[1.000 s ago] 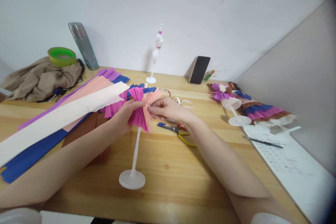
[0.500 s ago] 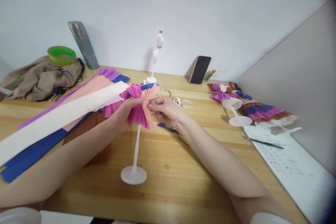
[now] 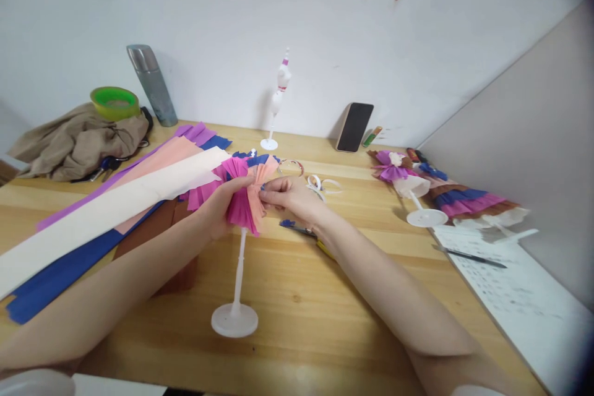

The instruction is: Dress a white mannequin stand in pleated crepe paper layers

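Observation:
A small white mannequin stand [image 3: 236, 315] has pleated magenta crepe paper [image 3: 241, 207] gathered round its upper part. My left hand [image 3: 220, 207] is closed round the gathered paper, thumb on the front. Beside the magenta lies a peach crepe paper piece [image 3: 265, 171], pinched at its right edge by the fingertips of my right hand [image 3: 288, 197]. A bit of blue shows at those fingertips; what it is I cannot tell. The mannequin's body is hidden by paper and hand. Cutting scissors [image 3: 299, 230] with a yellow handle lie under my right wrist.
Long crepe paper strips [image 3: 116, 198] spread across the left. A bare mannequin [image 3: 281, 83] stands at the back, with a phone [image 3: 355, 127] leaning to its right. Paper-dressed mannequins [image 3: 473, 198] lie at right beside a written sheet [image 3: 496, 291]. A flask [image 3: 153, 83] and cloth [image 3: 78, 136] are back left.
The stand's base has shifted slightly toward me and the bunched paper has tipped a little to the left. Both hands keep their hold; the whole view has moved slightly.

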`<action>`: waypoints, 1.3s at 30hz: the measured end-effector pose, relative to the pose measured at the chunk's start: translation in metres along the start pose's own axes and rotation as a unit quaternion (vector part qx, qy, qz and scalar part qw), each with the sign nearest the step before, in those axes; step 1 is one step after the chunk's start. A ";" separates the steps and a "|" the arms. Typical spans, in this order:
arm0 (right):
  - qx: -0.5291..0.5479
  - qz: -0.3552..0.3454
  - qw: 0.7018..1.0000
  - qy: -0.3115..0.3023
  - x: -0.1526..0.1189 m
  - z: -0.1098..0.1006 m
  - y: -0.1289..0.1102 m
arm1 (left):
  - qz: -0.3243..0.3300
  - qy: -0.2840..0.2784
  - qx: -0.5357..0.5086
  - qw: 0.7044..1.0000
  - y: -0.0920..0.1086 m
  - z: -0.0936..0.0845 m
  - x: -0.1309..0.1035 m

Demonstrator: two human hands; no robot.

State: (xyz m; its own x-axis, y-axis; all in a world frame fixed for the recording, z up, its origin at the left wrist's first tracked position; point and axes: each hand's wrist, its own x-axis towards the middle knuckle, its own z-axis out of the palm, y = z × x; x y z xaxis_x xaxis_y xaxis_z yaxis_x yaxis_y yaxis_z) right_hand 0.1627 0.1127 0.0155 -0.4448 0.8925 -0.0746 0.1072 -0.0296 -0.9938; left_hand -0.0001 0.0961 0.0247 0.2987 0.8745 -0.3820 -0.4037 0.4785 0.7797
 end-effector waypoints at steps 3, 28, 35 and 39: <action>-0.065 -0.008 0.998 -0.009 -0.005 -0.005 -0.009 | 0.003 -0.009 -0.008 1.000 -0.001 -0.003 0.002; -0.587 0.089 0.794 -0.133 -0.005 -0.052 -0.009 | 0.077 0.043 -0.014 0.996 0.041 -0.007 0.002; -0.591 0.050 0.780 -0.199 0.000 -0.040 0.004 | 0.032 0.004 0.011 0.999 0.015 -0.002 0.004; -0.590 0.031 0.781 -0.202 0.000 -0.037 0.000 | 0.052 0.014 0.017 0.998 0.019 -0.003 0.002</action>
State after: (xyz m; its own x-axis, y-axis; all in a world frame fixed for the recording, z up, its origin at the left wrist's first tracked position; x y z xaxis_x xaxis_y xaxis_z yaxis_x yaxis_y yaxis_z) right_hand 0.1958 0.1296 0.0182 -0.6249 0.6836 -0.3772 0.7787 0.5805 -0.2380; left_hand -0.0093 0.1073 0.0374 0.2326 0.9211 -0.3121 -0.4021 0.3833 0.8315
